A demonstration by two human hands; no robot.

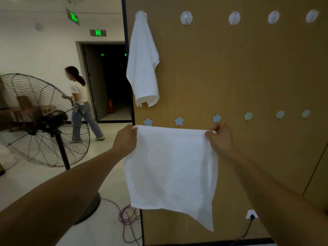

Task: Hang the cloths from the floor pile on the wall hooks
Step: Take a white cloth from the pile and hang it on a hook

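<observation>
A white cloth (171,167) is held spread out in front of a brown wall panel (239,77), its top edge stretched level between two hands. The upper left corner is gripped by the left hand (125,137), whose fingers are curled round the fabric; the upper right corner is pinched between thumb and fingers of the right hand (221,137). The hands are set well apart, at the width of the cloth. The top edge is seen just below a lower row of small blue flower-shaped hooks (178,120), and the right hand lies just under the third of them from the left. The rest of the cloth hangs freely, with its lower right corner dropping lowest. A second white cloth (142,68) is hung from the leftmost round hook (141,15) of an upper row and is draped in folds down the panel near its left edge; four more round hooks are seen to its right. Low on the panel a white socket (252,214) is fitted, with a black plug and lead in it. To the left a large standing fan (44,119) is placed on the pale floor, and a purple cable (127,217) is coiled near its base. Further back a person (79,103) in a white top and jeans is seen in mid-stride beside a dark doorway (110,77), above which a green exit sign (98,33) is lit.
</observation>
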